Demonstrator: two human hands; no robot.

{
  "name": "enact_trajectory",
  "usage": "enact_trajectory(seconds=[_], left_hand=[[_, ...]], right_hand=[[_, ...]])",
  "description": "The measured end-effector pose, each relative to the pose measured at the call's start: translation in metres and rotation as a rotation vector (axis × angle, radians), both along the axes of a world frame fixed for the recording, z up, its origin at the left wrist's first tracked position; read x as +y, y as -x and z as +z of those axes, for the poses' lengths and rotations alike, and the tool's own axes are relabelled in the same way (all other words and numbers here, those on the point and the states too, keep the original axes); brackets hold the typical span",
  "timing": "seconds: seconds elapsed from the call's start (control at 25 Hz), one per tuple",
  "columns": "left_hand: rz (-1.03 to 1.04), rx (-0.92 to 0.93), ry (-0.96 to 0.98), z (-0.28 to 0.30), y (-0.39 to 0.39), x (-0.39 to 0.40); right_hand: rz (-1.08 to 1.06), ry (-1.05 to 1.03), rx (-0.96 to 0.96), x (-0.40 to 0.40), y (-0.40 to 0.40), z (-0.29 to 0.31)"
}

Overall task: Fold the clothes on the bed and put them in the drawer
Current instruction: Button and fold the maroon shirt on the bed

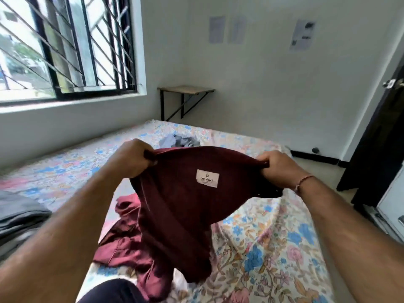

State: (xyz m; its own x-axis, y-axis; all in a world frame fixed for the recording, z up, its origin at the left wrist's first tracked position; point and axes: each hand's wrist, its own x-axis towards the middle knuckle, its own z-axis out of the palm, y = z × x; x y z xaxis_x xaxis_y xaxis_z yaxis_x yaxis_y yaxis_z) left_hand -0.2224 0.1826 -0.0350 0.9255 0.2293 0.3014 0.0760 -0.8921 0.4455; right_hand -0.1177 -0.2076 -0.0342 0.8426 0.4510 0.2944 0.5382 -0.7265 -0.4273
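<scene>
Both fists clamp the maroon shirt (175,211) over the bed (273,248), left hand (129,158) and right hand (277,167) pinching its top edge apart; its trailing hem could bunch and spoil my fold

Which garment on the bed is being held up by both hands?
The maroon shirt with the white label, gripped by the left hand and right hand. The grey-blue clothes behind and grey pile lie untouched.

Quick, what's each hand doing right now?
Left hand: grips the top edge of the maroon shirt.
Right hand: grips the same shirt's other side, holding it up over the bed.
</scene>
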Motion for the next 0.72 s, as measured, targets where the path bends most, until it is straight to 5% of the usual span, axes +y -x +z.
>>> enact_trajectory(seconds=[0.08,0.2,0.28,0.4,0.52,0.6,0.72], left_hand=[[-0.117,-0.070,0.213,0.043,-0.002,-0.011],[-0.369,-0.049,0.786,0.093,0.009,-0.038],[-0.424,-0.012,0.942,0.107,0.012,-0.049],[-0.302,-0.190,1.087,0.107,-0.007,-0.049],[0.015,-0.363,0.737,0.106,-0.034,-0.032],[0.134,-0.481,0.434,0.117,-0.040,-0.029],[-0.115,-0.570,0.308,0.152,-0.026,-0.040]], right_hand=[[-0.071,-0.127,0.066,-0.033,-0.004,0.031],[-0.275,-0.091,0.029,-0.077,-0.008,0.056],[-0.377,-0.208,0.001,-0.091,-0.001,0.052],[-0.232,-1.014,0.342,-0.102,0.018,0.030],[-0.069,-1.382,0.565,-0.109,0.026,0.023],[0.006,-1.288,0.521,-0.114,0.031,0.041],[-0.007,-0.869,0.280,-0.127,0.036,0.085]])
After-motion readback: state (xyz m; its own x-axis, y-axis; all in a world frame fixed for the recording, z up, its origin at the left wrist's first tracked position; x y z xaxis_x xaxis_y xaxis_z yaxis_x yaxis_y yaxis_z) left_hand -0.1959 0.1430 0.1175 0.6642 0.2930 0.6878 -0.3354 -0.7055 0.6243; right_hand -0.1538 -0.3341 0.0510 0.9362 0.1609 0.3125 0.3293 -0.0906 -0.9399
